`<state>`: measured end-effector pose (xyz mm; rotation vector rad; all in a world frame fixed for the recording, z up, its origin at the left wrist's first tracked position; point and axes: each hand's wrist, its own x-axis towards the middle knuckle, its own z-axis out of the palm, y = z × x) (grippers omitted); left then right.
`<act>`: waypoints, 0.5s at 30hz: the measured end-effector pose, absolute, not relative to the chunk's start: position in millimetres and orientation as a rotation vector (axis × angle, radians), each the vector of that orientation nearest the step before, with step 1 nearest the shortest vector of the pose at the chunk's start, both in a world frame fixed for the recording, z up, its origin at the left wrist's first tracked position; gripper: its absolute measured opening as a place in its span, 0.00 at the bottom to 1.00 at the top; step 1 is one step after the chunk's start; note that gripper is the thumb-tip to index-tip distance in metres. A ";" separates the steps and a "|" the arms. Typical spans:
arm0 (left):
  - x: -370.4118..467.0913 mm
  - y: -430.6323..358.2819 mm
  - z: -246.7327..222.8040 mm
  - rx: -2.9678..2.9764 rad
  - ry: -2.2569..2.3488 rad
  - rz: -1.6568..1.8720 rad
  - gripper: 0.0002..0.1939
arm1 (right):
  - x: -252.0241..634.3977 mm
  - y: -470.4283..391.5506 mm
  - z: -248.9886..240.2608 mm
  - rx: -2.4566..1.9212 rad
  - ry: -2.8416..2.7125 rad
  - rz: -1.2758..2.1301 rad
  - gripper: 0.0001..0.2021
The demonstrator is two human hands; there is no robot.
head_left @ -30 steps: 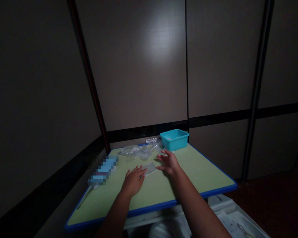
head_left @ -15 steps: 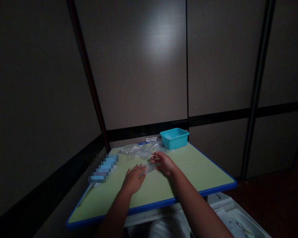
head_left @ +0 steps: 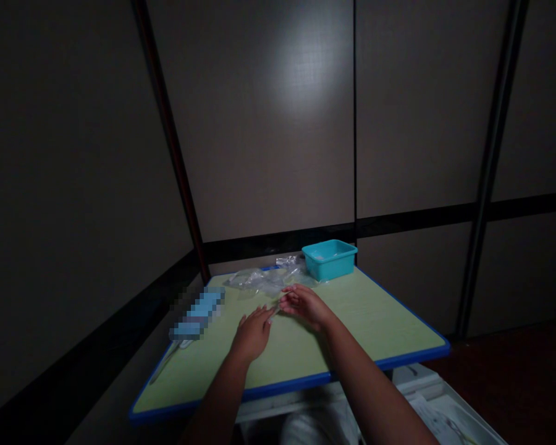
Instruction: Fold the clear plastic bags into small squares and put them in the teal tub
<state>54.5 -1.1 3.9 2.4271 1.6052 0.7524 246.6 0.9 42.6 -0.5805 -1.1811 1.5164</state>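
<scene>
Over the middle of the table, my left hand (head_left: 252,332) and my right hand (head_left: 307,307) face each other, fingertips nearly meeting. A small piece of clear plastic (head_left: 275,306) spans the gap, seen almost edge-on and partly hidden by fingers. My left hand pinches its near side between thumb and fingers. The curled fingers of my right hand close on its other end. Just beyond them lies a crumpled heap of clear plastic bags (head_left: 254,280).
A turquoise plastic basket (head_left: 331,267) stands at the table's back right. The pale green table (head_left: 375,327) has a blue edge. Along its left side lies a pixelated blue object (head_left: 199,314) with a cable. Below the front edge is an open drawer (head_left: 445,402) with papers. Dark panels rise behind.
The clear plastic piece has turned from flat-on to nearly edge-on. My right hand's fingers have curled in more, closer to my left hand. The view has shifted slightly.
</scene>
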 end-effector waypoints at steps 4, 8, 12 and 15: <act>52.1 4.2 -0.6 2.374 1.575 0.822 0.20 | 248.2 4.1 41.6 -0.774 -1.336 1.171 0.13; 49.6 8.0 -2.5 2.323 1.519 0.923 0.18 | 248.4 7.6 33.6 -0.848 -1.509 0.945 0.15; 47.7 7.4 1.5 2.278 1.427 1.030 0.17 | 248.3 9.6 24.4 -1.030 -1.747 0.561 0.22; 46.8 4.5 5.7 2.236 1.355 1.090 0.16 | 248.1 11.0 24.1 -1.022 -1.740 0.507 0.16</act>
